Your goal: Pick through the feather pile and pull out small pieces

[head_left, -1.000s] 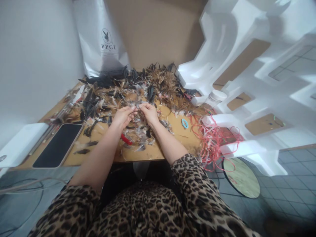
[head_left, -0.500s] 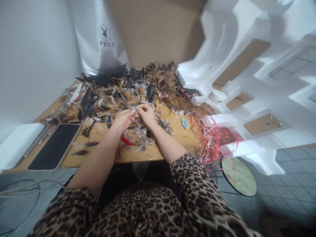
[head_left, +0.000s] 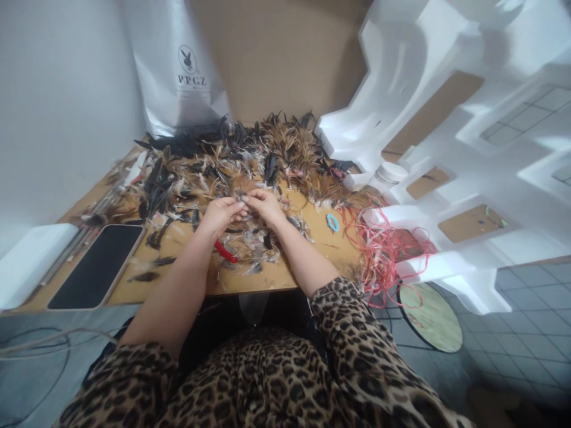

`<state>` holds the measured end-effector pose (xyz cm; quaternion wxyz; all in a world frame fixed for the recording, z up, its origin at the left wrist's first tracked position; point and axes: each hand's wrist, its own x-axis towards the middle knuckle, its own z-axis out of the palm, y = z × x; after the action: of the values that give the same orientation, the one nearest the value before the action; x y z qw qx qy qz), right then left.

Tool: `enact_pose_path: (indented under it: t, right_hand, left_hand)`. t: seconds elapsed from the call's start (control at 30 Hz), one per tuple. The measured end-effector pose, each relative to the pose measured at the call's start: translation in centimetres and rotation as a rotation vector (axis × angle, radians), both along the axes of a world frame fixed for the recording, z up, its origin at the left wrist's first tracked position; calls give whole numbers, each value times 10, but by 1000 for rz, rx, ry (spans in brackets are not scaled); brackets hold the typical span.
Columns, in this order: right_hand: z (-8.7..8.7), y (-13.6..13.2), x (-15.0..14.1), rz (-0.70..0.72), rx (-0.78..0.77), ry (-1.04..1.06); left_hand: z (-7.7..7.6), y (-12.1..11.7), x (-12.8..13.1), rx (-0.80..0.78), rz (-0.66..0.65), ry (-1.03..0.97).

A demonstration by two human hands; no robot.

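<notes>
My left hand (head_left: 220, 214) and my right hand (head_left: 266, 205) meet fingertip to fingertip over the middle of a wooden board (head_left: 285, 276). Both are pinched on a small bundle of feathers (head_left: 244, 201) held between them. A wide heap of brown and black feathers (head_left: 250, 156) lies just beyond the hands. Loose feather scraps (head_left: 256, 246) lie under my wrists. A red-handled tool (head_left: 226, 252) sits on the board below my left wrist.
A dark phone (head_left: 99, 265) lies at the board's left, beside a white box (head_left: 27, 263). A tangle of red string (head_left: 383, 244) and a blue clip (head_left: 332, 223) lie at the right. White foam packing (head_left: 446, 119), a white jar (head_left: 389, 174) and a silver bag (head_left: 178, 65) stand behind.
Both hands have drifted slightly toward me and to the left, staying pinched together on the feathers. The view has shifted a little.
</notes>
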<state>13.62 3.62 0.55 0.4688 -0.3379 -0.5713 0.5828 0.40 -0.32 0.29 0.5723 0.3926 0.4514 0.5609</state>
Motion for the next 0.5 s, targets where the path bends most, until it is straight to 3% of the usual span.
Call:
enact_pose_path:
  t: [0.27, 0.5]
  right_hand:
    - [-5, -1, -5, -107, 47, 30]
    - [-3, -1, -4, -91, 51, -5]
  left_hand:
    - [4, -3, 6, -10, 47, -6]
    - [5, -2, 4, 29, 90, 23]
